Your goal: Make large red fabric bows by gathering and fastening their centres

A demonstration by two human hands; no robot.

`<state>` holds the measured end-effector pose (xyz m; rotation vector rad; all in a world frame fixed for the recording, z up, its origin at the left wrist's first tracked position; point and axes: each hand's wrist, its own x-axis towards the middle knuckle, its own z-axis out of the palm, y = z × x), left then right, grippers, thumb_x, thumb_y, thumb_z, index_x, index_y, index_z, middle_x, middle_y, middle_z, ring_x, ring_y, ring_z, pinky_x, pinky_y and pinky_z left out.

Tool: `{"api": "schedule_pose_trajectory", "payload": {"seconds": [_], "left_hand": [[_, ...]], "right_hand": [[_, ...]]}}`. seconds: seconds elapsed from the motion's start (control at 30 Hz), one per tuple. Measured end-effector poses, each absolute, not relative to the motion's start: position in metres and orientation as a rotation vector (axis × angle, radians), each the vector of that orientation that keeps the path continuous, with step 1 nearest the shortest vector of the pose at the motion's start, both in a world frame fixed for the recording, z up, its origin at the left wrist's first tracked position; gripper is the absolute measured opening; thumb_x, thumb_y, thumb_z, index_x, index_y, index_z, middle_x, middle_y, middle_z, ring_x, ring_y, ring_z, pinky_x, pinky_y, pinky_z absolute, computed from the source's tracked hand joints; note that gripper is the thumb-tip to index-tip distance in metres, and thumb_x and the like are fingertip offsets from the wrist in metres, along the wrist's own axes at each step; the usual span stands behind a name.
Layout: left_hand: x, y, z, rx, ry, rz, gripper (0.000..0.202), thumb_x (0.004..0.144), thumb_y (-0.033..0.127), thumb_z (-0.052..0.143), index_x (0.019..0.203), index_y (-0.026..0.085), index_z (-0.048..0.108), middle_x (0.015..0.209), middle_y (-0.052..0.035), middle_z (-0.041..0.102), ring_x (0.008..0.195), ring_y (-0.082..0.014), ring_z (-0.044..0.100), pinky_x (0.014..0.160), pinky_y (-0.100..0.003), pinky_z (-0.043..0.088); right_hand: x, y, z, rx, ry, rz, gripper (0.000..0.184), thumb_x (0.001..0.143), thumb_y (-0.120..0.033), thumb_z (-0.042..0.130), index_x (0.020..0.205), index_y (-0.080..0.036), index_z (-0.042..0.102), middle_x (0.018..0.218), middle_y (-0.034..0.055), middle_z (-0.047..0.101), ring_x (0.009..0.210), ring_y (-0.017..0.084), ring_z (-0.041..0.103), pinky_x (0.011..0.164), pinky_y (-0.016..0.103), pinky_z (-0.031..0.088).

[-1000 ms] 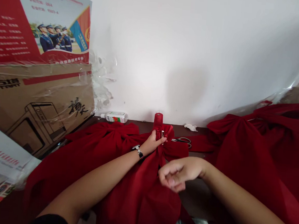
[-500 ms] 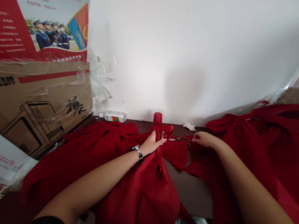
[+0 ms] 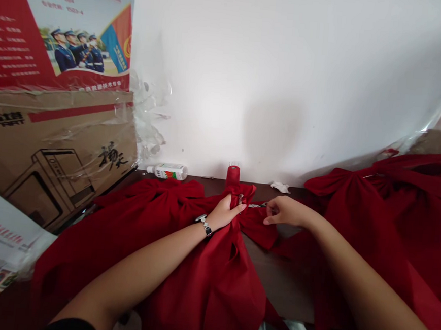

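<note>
A big red fabric bow (image 3: 184,233) lies spread over the dark table (image 3: 273,271). My left hand (image 3: 225,211), with a watch on its wrist, is closed around the bow's gathered middle, where a small metal pin (image 3: 240,198) shows. My right hand (image 3: 283,211) rests just right of that knot with its fingers curled over the scissors (image 3: 254,205). Only the scissors' tip shows past my fingers. A red thread spool (image 3: 233,175) stands upright behind the knot, by the wall.
A white bottle (image 3: 169,171) lies by the wall, and a crumpled tissue (image 3: 280,187) lies right of the spool. A cardboard box (image 3: 54,147) with posters leans at the left. More red bows (image 3: 384,213) are piled at the right.
My right hand went from in front of me out to the scissors, then drew left toward the knot with its fingers closed over them. My left hand kept its hold on the bow's middle.
</note>
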<state>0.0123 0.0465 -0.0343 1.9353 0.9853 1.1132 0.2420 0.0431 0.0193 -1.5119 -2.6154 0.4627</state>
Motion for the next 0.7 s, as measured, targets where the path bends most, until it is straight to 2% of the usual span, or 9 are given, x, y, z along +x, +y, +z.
{"api": "schedule_pose_trajectory", "payload": {"seconds": [0.07, 0.17, 0.27, 0.43, 0.57, 0.7], "left_hand": [[0.013, 0.046, -0.034, 1.948, 0.985, 1.111, 0.038, 0.082, 0.037, 0.055, 0.113, 0.015, 0.053, 0.112, -0.0100, 0.061, 0.104, -0.0225, 0.056, 0.096, -0.038, 0.040], [0.013, 0.046, -0.034, 1.970, 0.994, 1.111, 0.036, 0.083, 0.038, 0.054, 0.111, 0.015, 0.053, 0.110, -0.0097, 0.061, 0.103, -0.0227, 0.056, 0.095, -0.038, 0.040], [0.013, 0.045, -0.033, 1.973, 0.977, 1.118, 0.035, 0.083, 0.037, 0.054, 0.111, 0.016, 0.052, 0.110, -0.0092, 0.061, 0.103, -0.0222, 0.056, 0.095, -0.037, 0.040], [0.013, 0.043, -0.032, 1.988, 1.005, 1.105, 0.034, 0.083, 0.037, 0.054, 0.108, 0.015, 0.052, 0.107, -0.0094, 0.062, 0.100, -0.0222, 0.057, 0.093, -0.037, 0.042], [0.014, 0.043, -0.032, 2.018, 1.055, 1.083, 0.033, 0.081, 0.040, 0.055, 0.102, 0.015, 0.052, 0.104, -0.0094, 0.062, 0.096, -0.0226, 0.058, 0.088, -0.037, 0.044], [0.016, 0.042, -0.034, 2.074, 1.115, 1.059, 0.031, 0.077, 0.041, 0.060, 0.092, 0.015, 0.051, 0.093, -0.0089, 0.063, 0.087, -0.0237, 0.060, 0.080, -0.037, 0.046]], "right_hand": [[0.230, 0.033, 0.023, -1.574, -2.539, 0.206, 0.014, 0.067, -0.028, 0.064, 0.075, -0.017, 0.060, 0.072, 0.0027, 0.062, 0.061, 0.014, 0.050, 0.051, 0.023, 0.027], [0.221, 0.021, 0.027, -1.626, -2.404, -0.046, 0.030, 0.067, -0.013, 0.054, 0.096, -0.018, 0.055, 0.083, 0.0049, 0.063, 0.066, 0.016, 0.053, 0.051, 0.023, 0.025], [0.216, 0.017, 0.027, -1.581, -2.267, -0.069, 0.038, 0.070, -0.010, 0.049, 0.106, -0.017, 0.050, 0.078, 0.0054, 0.063, 0.063, 0.016, 0.054, 0.052, 0.022, 0.027], [0.208, 0.018, 0.024, -1.233, -2.114, 0.238, 0.022, 0.076, -0.024, 0.052, 0.097, -0.017, 0.056, 0.069, 0.0015, 0.058, 0.059, 0.014, 0.051, 0.058, 0.023, 0.038], [0.197, 0.015, 0.016, -1.181, -2.124, 0.331, 0.020, 0.078, -0.034, 0.057, 0.088, -0.017, 0.062, 0.066, 0.0018, 0.059, 0.057, 0.014, 0.051, 0.056, 0.023, 0.037], [0.185, 0.011, 0.005, -1.223, -2.152, 0.232, 0.015, 0.082, -0.031, 0.056, 0.083, -0.018, 0.064, 0.076, 0.0037, 0.065, 0.065, 0.016, 0.056, 0.059, 0.023, 0.035]]}}
